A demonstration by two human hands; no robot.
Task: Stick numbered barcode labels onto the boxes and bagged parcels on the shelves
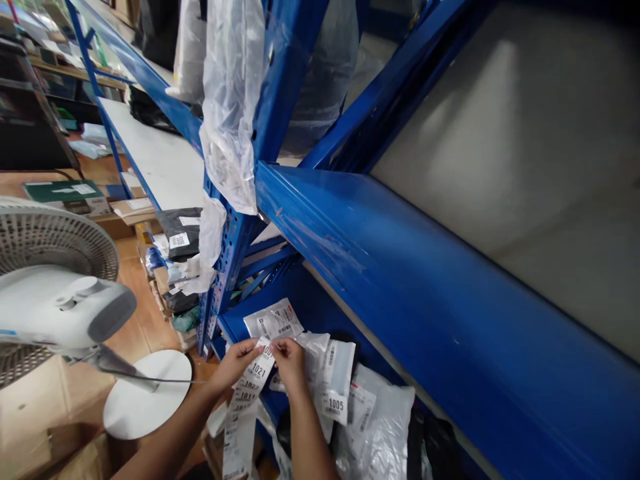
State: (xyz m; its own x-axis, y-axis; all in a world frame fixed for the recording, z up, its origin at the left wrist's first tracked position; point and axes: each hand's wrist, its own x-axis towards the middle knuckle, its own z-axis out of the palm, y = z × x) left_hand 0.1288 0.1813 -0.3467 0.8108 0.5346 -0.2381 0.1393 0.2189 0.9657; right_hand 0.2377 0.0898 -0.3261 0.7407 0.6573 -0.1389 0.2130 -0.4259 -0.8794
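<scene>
A long strip of white number labels (pixel 259 371) hangs down between my hands, with 1021 and 1011 printed on it. My left hand (pixel 239 361) pinches its upper left edge. On the right edge near the top, my right hand (pixel 289 359) is closed on the same strip. Just behind the fingertips lies a white labelled parcel (pixel 275 320) on the blue shelf. Right of my right hand, a white parcel (pixel 338 380) bears a 1005 label. Part of the lower strip curls out of sight at the bottom.
A blue steel shelf beam (pixel 400 260) crosses above the parcels on the right. Clear plastic wrap (pixel 233 100) hangs from the upright. At left stands a white fan (pixel 65 307) on a round base (pixel 147 393). More plastic mailers (pixel 390 433) stand at lower right.
</scene>
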